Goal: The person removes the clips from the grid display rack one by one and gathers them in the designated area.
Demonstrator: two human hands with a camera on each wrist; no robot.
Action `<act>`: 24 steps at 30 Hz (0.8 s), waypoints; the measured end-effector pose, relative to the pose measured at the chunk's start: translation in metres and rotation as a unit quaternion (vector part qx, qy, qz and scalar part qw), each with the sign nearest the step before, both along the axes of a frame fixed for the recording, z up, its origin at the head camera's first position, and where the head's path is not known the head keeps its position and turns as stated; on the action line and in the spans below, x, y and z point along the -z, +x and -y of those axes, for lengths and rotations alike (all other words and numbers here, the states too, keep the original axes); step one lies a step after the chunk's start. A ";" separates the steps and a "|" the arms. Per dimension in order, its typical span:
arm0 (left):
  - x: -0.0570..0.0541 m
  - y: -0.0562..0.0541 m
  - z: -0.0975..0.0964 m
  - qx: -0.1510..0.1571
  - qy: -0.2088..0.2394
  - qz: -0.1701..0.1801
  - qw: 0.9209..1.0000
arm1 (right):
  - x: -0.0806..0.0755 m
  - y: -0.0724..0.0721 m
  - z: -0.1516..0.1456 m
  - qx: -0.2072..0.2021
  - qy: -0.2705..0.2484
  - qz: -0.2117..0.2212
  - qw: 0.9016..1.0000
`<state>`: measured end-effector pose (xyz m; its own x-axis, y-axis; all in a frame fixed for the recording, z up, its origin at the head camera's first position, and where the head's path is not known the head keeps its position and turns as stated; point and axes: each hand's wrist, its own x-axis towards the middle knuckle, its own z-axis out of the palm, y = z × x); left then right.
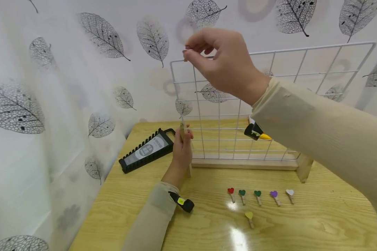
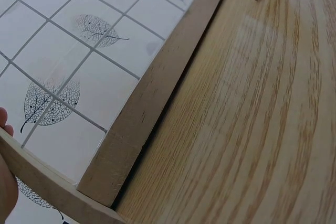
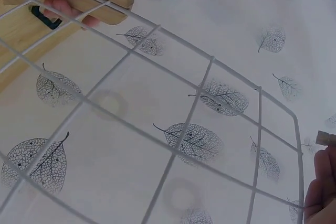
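At the upper left corner of a white wire grid (image 1: 314,48), my right hand (image 1: 227,61) pinches a small wooden clothespin (image 3: 325,138) between thumb and fingertips. Most of that clothespin is hidden by the fingers in the head view. Lower down, my left hand (image 1: 182,150) grips the wooden upright (image 1: 182,129) at the left end of the grid's stand. The stand's wooden base rail (image 2: 157,87) runs along the table. In front of it lie heart-topped clothespins: red (image 1: 230,191), two green (image 1: 242,192), purple (image 1: 273,194), white (image 1: 290,192) and yellow (image 1: 249,215).
Left of the stand lies a black wrench rack (image 1: 147,151) with a grey label. A yellow handle (image 1: 265,136) shows behind the grid, partly covered by the right arm. A leaf-printed curtain (image 1: 63,104) hangs behind and left of the wooden table (image 1: 207,223).
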<state>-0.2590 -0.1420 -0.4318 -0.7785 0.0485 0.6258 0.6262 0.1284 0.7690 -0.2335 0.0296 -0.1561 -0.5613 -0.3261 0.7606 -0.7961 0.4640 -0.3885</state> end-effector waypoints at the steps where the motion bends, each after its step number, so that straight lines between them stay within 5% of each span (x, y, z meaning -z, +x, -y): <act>1: 0.000 -0.001 0.000 -0.001 -0.002 0.002 1.000 | 0.002 0.001 -0.002 -0.011 -0.008 -0.011 1.000; 6: -0.001 0.001 0.000 -0.003 -0.004 0.012 1.000 | 0.013 0.014 -0.017 -0.037 -0.015 -0.015 0.999; 16: -0.010 0.009 -0.003 0.005 0.005 0.018 1.000 | 0.063 0.049 -0.061 -0.020 0.013 0.094 0.995; 24: -0.030 0.027 -0.006 0.012 0.020 0.034 0.999 | 0.115 0.081 -0.102 -0.042 0.093 0.232 0.967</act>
<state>-0.2315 -0.1365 -0.4014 -0.8184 0.0424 0.5731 0.5745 0.0821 0.8143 -0.1524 0.1315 -0.2708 -0.7935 -0.4923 0.3578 -0.5945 0.5015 -0.6286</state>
